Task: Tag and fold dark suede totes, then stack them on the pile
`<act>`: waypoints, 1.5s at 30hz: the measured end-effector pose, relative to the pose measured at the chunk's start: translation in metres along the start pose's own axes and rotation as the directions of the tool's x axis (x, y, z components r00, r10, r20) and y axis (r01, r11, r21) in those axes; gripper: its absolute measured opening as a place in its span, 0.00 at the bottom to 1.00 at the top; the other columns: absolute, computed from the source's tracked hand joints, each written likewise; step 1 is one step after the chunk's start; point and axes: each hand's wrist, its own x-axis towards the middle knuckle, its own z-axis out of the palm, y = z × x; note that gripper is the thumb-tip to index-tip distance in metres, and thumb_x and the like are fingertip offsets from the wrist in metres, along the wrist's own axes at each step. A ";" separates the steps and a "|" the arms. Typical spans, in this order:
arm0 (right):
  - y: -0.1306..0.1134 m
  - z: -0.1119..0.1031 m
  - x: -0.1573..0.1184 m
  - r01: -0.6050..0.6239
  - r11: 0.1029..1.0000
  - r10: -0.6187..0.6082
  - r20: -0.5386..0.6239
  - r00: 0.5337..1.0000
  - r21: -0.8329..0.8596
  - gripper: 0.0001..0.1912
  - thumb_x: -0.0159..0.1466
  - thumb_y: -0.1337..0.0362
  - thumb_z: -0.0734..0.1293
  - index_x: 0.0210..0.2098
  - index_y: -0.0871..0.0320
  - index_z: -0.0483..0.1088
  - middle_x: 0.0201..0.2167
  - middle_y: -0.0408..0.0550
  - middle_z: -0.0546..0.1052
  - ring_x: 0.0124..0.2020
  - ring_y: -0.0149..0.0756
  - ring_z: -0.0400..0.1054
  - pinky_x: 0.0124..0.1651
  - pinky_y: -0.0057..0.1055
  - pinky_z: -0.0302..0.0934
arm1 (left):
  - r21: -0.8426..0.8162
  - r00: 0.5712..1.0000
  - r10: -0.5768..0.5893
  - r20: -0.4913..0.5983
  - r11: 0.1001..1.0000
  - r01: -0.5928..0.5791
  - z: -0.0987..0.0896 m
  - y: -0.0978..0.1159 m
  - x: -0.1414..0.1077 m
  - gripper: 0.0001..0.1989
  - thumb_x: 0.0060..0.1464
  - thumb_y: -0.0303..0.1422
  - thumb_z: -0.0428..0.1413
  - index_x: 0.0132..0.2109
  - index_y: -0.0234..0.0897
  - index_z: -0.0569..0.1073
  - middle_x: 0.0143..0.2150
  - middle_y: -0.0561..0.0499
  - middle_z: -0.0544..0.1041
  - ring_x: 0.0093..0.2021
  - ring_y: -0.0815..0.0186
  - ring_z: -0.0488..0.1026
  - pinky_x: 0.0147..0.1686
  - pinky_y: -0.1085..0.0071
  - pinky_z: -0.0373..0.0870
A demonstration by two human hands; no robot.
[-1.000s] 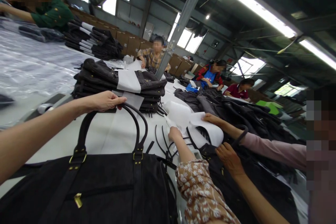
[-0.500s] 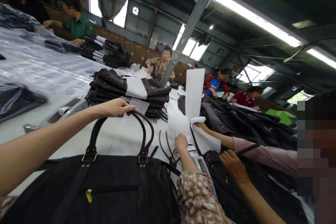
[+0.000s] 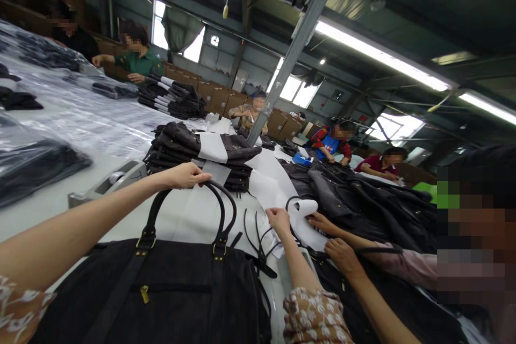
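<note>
My left hand (image 3: 187, 176) is closed around the arched handles (image 3: 223, 204) of a large black handbag (image 3: 177, 279), holding them upright. The bag stands close in front of me, with brass buckles and a zip pull on its face. To the right, my right hand (image 3: 279, 219) is pinched at the lower end of white paper (image 3: 269, 174) on the table; its fingertips partly hide the grip. Thin black straps (image 3: 258, 234) lie just left of that hand.
A co-worker's hands (image 3: 342, 255) work with curled white paper (image 3: 306, 220) on another black bag close at right. Stacked black bags with white bands (image 3: 205, 145) stand ahead. A slanted metal post (image 3: 290, 48) rises behind them. Plastic-wrapped bags (image 3: 40, 166) lie left.
My right hand has lifted slightly from the crumpled white paper and turned into a pinch. The co-worker's upright white sheet has come down and curled. My left hand keeps the handles.
</note>
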 end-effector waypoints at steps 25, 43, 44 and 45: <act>-0.215 0.108 -0.067 -0.811 -0.032 0.128 0.808 0.576 0.584 0.09 0.58 0.61 0.68 0.35 0.57 0.64 0.16 0.35 0.66 0.14 0.19 0.56 0.22 0.18 0.58 | -0.265 0.982 -0.191 0.013 0.946 0.187 0.007 0.023 0.001 0.22 0.50 0.49 0.53 0.24 0.33 0.70 0.18 0.52 0.69 0.14 0.72 0.60 0.14 0.75 0.54; -0.190 0.061 -0.067 -0.501 0.121 -0.099 0.513 0.853 0.857 0.15 0.50 0.62 0.73 0.36 0.59 0.74 0.33 0.46 0.78 0.33 0.31 0.73 0.34 0.23 0.62 | -0.478 0.992 -0.118 -0.040 0.874 0.085 0.018 0.034 0.012 0.06 0.39 0.32 0.59 0.27 0.34 0.70 0.17 0.56 0.69 0.16 0.73 0.63 0.16 0.79 0.55; -0.190 0.061 -0.062 -0.472 0.171 -0.060 0.487 0.871 0.865 0.13 0.51 0.59 0.73 0.34 0.60 0.74 0.25 0.43 0.76 0.26 0.28 0.70 0.28 0.22 0.60 | -0.493 0.994 -0.096 -0.054 0.868 0.057 0.019 0.036 0.011 0.06 0.40 0.32 0.58 0.27 0.34 0.71 0.18 0.56 0.70 0.17 0.73 0.64 0.16 0.78 0.55; -0.190 0.061 -0.057 -0.452 0.205 -0.025 0.466 0.884 0.868 0.13 0.53 0.57 0.72 0.31 0.61 0.74 0.19 0.40 0.72 0.20 0.24 0.65 0.23 0.21 0.56 | -0.509 0.995 -0.072 -0.072 0.860 0.026 0.020 0.038 0.010 0.06 0.41 0.32 0.58 0.27 0.33 0.71 0.18 0.56 0.70 0.17 0.73 0.64 0.17 0.79 0.56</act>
